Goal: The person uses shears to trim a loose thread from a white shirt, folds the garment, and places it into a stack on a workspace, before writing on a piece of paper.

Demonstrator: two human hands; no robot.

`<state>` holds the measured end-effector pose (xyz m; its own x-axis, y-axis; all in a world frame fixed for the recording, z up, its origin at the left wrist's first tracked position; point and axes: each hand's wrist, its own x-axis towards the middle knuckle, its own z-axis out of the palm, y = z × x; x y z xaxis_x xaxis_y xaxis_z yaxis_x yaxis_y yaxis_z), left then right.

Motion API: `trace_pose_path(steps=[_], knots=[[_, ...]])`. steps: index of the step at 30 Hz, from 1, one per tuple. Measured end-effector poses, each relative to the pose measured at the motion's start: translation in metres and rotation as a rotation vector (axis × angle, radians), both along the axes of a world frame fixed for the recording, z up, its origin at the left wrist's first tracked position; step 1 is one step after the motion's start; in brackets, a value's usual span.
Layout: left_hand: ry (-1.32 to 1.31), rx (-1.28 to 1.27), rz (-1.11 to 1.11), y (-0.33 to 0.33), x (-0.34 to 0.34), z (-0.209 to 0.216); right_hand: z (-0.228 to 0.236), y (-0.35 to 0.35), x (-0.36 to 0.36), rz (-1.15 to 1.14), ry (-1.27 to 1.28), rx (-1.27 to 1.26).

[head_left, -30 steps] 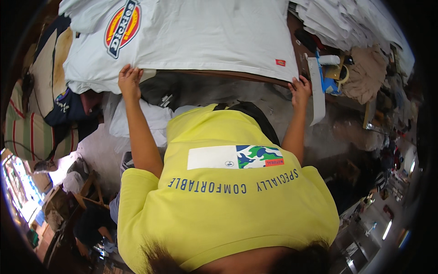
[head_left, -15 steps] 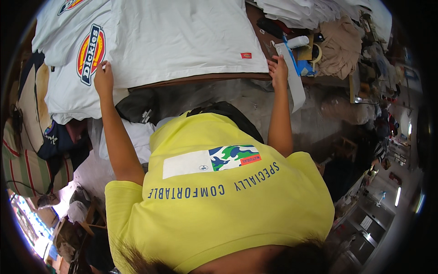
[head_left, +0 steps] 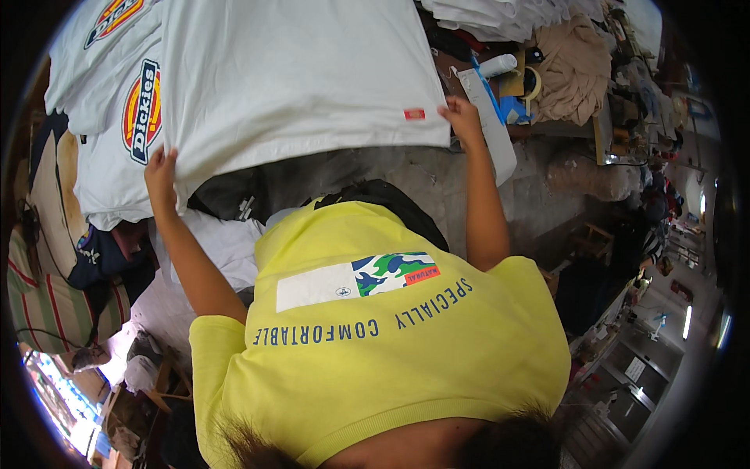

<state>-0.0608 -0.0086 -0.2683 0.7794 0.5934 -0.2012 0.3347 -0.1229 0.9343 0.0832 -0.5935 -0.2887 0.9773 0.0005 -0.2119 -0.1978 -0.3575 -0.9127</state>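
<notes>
Your left hand pinching the near-left corner of the white shirt, right hand gripping the near-right hem — hands wide apart, shirt spread flat on the table, long white ruler just beside.

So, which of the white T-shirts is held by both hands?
The plain white T-shirt with a small red hem tag; the printed white T-shirts lie left of it.

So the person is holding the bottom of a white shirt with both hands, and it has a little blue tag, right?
Not quite: the tag is red, not blue. The head view shows the left hand and right hand holding the white shirt by its bottom edge.
</notes>
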Motion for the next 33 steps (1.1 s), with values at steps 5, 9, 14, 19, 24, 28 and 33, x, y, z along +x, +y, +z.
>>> trace_pose_path(steps=[5, 9, 14, 19, 24, 28, 33], knots=[[0.302, 0.097, -0.071, -0.008, -0.096, -0.032, -0.026, -0.035, -0.093, 0.014, 0.061, -0.15], [0.53, 0.166, -0.127, -0.03, -0.162, -0.126, -0.095, -0.061, -0.159, -0.05, 0.309, -0.367], [0.625, 0.55, -0.29, -0.051, -0.152, -0.123, -0.104, -0.057, -0.161, 0.238, 0.424, -0.526], [-0.011, 0.732, -0.14, -0.07, -0.034, -0.007, 0.001, 0.006, -0.055, 0.139, 0.268, 0.312], [-0.139, 1.014, -0.314, -0.072, 0.066, 0.02, 0.002, 0.049, 0.059, 0.013, -0.473, -0.296], [-0.065, 1.16, -0.563, -0.072, 0.092, 0.014, 0.006, 0.082, 0.09, 0.367, -0.464, -0.333], [-0.296, 0.407, -0.414, -0.057, 0.085, 0.02, 0.025, 0.101, 0.078, 0.524, -0.312, -0.143]])
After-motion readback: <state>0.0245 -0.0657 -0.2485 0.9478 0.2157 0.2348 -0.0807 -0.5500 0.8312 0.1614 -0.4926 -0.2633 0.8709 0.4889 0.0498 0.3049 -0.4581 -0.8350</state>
